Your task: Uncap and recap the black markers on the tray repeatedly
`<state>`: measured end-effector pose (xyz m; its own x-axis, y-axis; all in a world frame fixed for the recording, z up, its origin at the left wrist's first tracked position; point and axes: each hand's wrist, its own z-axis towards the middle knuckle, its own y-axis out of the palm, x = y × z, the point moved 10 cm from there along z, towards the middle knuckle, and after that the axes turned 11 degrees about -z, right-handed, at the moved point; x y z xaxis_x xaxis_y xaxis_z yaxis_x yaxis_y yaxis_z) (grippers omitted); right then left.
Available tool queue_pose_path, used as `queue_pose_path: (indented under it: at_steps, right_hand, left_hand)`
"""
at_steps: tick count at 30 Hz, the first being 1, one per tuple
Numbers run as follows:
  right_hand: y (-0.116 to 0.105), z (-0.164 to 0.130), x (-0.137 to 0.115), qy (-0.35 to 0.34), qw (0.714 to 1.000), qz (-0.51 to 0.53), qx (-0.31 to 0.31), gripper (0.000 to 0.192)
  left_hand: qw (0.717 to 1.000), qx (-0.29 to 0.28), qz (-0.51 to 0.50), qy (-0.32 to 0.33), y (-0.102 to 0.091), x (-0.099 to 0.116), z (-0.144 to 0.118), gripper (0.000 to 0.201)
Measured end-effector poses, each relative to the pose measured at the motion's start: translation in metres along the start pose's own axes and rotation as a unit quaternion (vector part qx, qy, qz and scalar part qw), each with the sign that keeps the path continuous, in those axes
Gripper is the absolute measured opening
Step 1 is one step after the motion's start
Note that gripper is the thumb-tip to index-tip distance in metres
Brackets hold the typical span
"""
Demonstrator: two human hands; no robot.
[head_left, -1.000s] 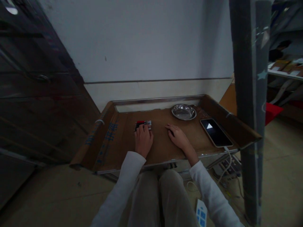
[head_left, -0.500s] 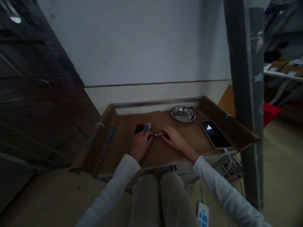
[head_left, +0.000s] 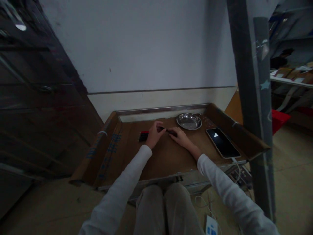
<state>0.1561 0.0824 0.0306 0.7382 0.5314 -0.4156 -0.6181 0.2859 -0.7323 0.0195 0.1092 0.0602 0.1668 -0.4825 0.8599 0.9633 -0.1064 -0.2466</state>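
Bench (head_left: pixel 168 163), lined with brown cardboard, is spreading in front of you. Phone (head_left: pixel 223 143) is lying near its right edge, plugged into a white cable (head_left: pixel 238 171). Round metal dish (head_left: pixel 189 122) is sitting toward the back, beyond your right hand (head_left: pixel 181 137), apart from it. Your left hand (head_left: pixel 154 135) is partly covering a row of red and black pens (head_left: pixel 143 136); their ends are showing to its left.

Smallest: one dark pen (head_left: pixel 167 130). You are holding it between both hands, over the middle of the bench, fingers of each closing narrowly on it. Whether its cap is on, you cannot be telling from here; too small and dark.

Step in hand, as judged: you are working this single pen two-handed. The next move is probably calling for a firm pinch at both ends, hands in line, clear of the row.
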Motion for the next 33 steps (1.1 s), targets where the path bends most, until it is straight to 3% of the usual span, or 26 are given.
queue_pose_path:
  at_steps: [13,18,23,28,33]
  right_hand:
    - [0.002,0.002,0.006,0.023,1.0,0.007,-0.002,0.013]
    - [0.001,0.002,0.002,0.022,1.0,0.001,-0.007,0.014]
    - [0.002,0.001,-0.001,0.012,1.0,-0.016,-0.014,0.015]
    - [0.004,-0.001,-0.003,-0.002,0.999,-0.043,-0.011,0.016]
    - [0.005,-0.003,-0.006,-0.011,0.998,-0.055,-0.012,0.019]
  left_hand:
    - [0.997,0.024,-0.058,-0.049,-0.041,-0.009,0.002,0.025]
    - [0.998,0.053,-0.013,-0.043,-0.056,-0.009,0.005,0.023]
    - [0.994,-0.006,0.107,-0.002,-0.021,-0.003,0.007,0.011]
    - [0.956,-0.068,0.282,0.045,0.019,0.003,0.003,0.008]
    - [0.938,-0.09,0.324,0.084,0.029,0.013,-0.009,0.017]
